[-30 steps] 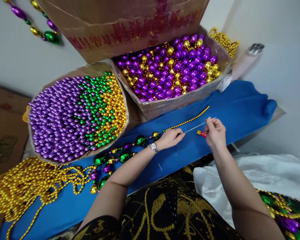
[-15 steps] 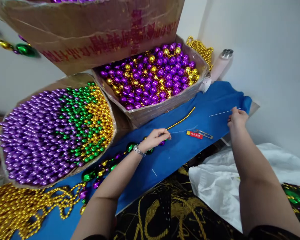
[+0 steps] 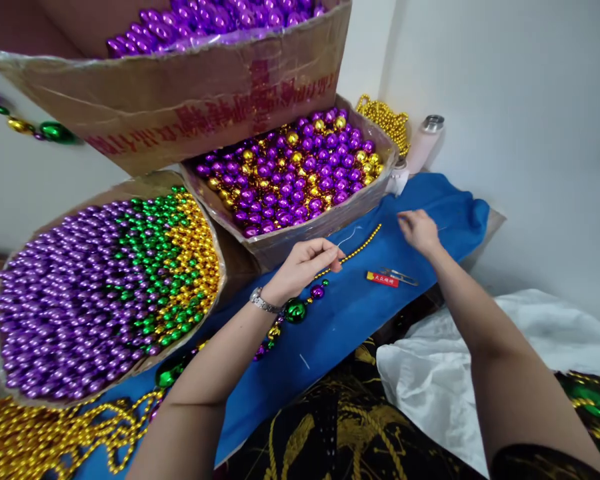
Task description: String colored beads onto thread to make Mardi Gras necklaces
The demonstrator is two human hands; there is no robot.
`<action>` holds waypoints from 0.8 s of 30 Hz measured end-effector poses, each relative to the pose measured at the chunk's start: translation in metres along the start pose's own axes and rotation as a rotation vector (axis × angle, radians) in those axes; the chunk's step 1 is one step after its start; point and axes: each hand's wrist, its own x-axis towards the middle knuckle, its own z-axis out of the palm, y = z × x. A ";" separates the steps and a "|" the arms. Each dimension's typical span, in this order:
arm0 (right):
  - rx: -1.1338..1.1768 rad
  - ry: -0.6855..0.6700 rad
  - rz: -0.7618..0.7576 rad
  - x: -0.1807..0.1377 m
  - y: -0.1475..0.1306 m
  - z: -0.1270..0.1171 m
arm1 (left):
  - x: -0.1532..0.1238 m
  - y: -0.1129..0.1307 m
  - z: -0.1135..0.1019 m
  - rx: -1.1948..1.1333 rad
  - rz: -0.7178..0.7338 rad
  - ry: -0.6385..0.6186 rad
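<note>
My left hand [image 3: 305, 263] is closed in a pinch on the strand of small gold beads [image 3: 361, 247] and its white thread [image 3: 350, 235], just above the blue cloth [image 3: 445, 200]. The strand runs on under my wrist into a purple bead [image 3: 319, 291] and a large green bead [image 3: 295, 310]. Farther right, my right hand [image 3: 419, 230] is slightly blurred, with fingers pinched on a thin needle that barely shows. A red lighter [image 3: 383, 279] and a small metal tool [image 3: 404, 276] lie on the cloth between my hands.
A cardboard box of round purple and gold beads [image 3: 325, 223] stands behind the cloth, and a tilted box [image 3: 180, 113] hangs over it. At left is a carton [image 3: 219, 260] of purple, green and gold beads. Gold chains [image 3: 45, 440] pile at lower left. A bottle [image 3: 425, 141] is at the wall and white cloth [image 3: 480, 360] at right.
My right hand came back left from the cloth's far edge towards the strand. My left hand lifted the strand's end a little. The camera tilted upwards.
</note>
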 end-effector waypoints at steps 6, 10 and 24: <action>-0.093 -0.271 -0.256 0.025 -0.017 0.020 | -0.006 -0.004 -0.001 -0.112 -0.065 0.082; -0.117 -0.303 -0.335 0.028 -0.022 0.024 | -0.015 -0.004 -0.005 -0.188 -0.084 0.121; 0.074 -0.256 -0.893 -0.066 -0.143 -0.104 | -0.037 0.002 -0.018 -0.104 -0.031 0.252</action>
